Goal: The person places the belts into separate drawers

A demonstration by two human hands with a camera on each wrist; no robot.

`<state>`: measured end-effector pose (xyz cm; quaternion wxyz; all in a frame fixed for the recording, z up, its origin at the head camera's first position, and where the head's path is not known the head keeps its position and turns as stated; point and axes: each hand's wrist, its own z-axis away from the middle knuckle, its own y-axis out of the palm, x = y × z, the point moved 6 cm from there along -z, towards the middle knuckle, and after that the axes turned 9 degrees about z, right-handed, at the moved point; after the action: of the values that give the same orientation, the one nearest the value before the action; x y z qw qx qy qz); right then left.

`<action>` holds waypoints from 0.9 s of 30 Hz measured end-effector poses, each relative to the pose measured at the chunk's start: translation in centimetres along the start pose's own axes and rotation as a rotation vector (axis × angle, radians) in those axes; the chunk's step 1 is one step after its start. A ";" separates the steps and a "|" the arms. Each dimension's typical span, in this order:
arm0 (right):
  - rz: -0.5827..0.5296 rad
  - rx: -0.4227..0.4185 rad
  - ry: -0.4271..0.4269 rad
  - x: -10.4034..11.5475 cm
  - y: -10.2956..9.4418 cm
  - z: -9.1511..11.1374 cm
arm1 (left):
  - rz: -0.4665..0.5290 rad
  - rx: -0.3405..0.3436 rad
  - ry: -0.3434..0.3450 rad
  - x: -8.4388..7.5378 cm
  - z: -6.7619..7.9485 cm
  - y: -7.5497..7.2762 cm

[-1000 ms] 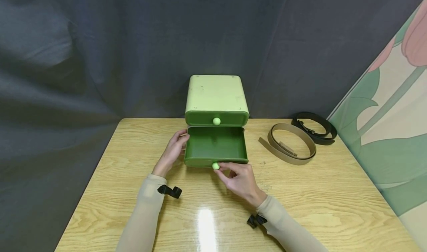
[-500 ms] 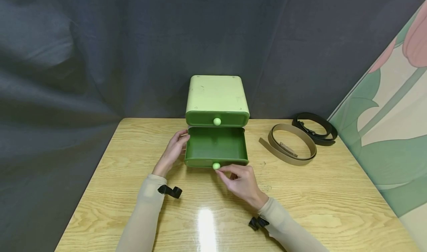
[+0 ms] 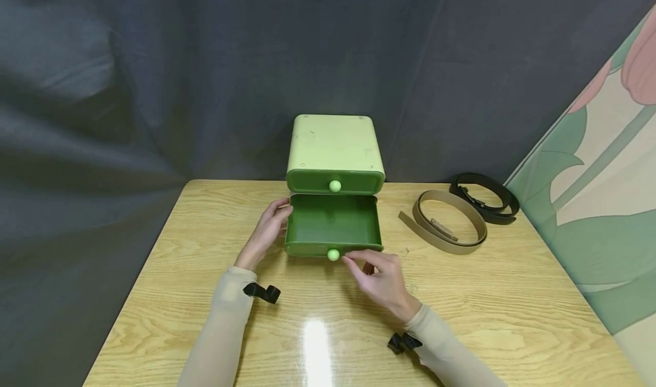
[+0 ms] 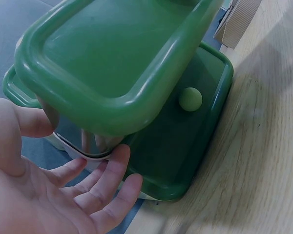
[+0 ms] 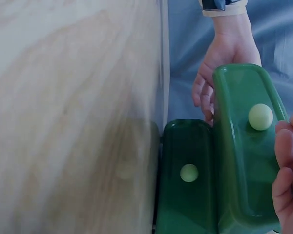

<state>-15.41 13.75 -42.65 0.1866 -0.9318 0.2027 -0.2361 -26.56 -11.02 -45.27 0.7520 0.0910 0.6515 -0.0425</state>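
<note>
Green lower drawer (image 3: 333,225) stands pulled out on the desk (image 3: 512,301). Right hand (image 3: 381,279) hovers just beside its knob (image 3: 333,254), grip loose, holding nothing. Left hand (image 3: 266,232) rests flat-fingered against the drawer's left wall.

A pale wood-grain surface (image 3: 512,313) fills the lower part of the head view, its varnish throwing back a bright patch of overhead light (image 3: 316,341) near the front edge. Behind it hangs a dark grey-blue cloth backdrop (image 3: 154,74), creased in soft folds and draped down past the surface's left edge. At the right a slanted panel (image 3: 605,188) stands against the surface, painted with green leaves, a cream ground and a pink tulip bloom at the top corner.
</note>
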 end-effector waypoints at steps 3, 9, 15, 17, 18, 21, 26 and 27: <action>-0.003 -0.019 0.006 -0.1 -0.6 -0.2 | -0.002 0.010 0.002 -0.1 0.0 0.2; -0.027 -0.059 0.037 -0.3 -1.6 -0.3 | -0.001 0.015 -0.003 0.0 0.1 0.2; -0.042 -0.110 0.117 -0.8 -2.8 -0.5 | -0.009 0.003 -0.001 0.0 0.1 0.0; -0.037 -0.129 0.127 -0.9 -3.3 -0.6 | -0.008 0.000 -0.002 0.0 0.1 0.0; -0.036 -0.137 0.131 -0.9 -3.5 -0.7 | -0.008 -0.002 -0.002 0.0 0.1 0.0; -0.031 -0.156 0.139 -1.2 -4.1 -0.8 | -0.003 -0.002 -0.003 0.0 0.1 0.0; -0.010 -0.171 0.167 -1.8 -4.9 -0.7 | -0.005 0.003 -0.001 0.0 0.1 0.0; -0.006 -0.173 0.172 -1.9 -5.0 -0.7 | -0.005 0.005 0.000 0.0 0.1 0.0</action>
<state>-15.81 18.69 -40.57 0.0866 -0.9214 0.2347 -0.2975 -26.46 -11.06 -45.22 0.7516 0.0911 0.6516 -0.0460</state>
